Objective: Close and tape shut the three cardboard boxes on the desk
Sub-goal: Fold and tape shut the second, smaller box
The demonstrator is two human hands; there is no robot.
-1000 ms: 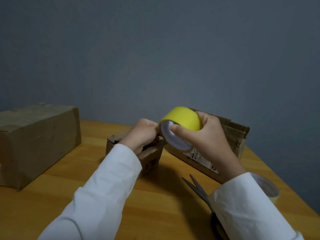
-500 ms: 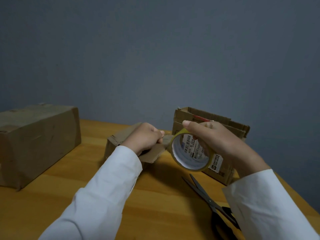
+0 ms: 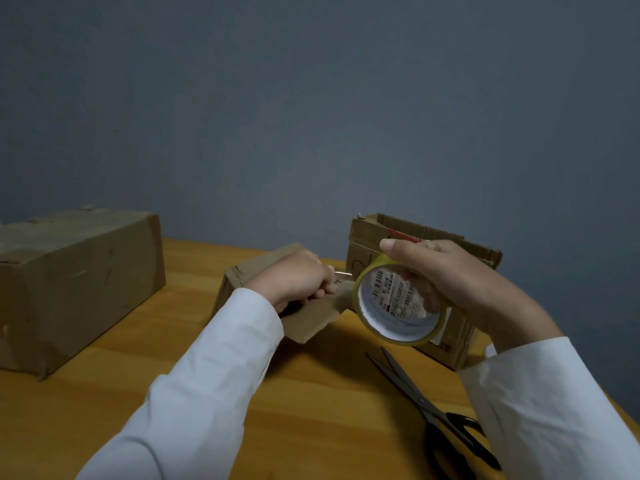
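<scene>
Head view: right hand [image 3: 460, 282] curled round yellow tape roll [image 3: 398, 306], held on edge above wooden desk [image 3: 329, 393], core facing camera; left hand [image 3: 294, 282] pinching pulled tape end just beside roll, over small box [image 3: 304, 320] with flap open. Open-topped box [image 3: 367, 237] behind roll, large closed box [image 3: 79, 282] far left. Scissors [image 3: 433, 407] flat near right sleeve.

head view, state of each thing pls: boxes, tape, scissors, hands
big box: closed, on the desk at left
small box: a flap open, under the left hand
right box: top open
tape roll: held up in the right hand, end pulled out towards the left hand
scissors: on the desk, blades slightly apart
left hand: pinching the tape end
right hand: gripping the roll
</scene>
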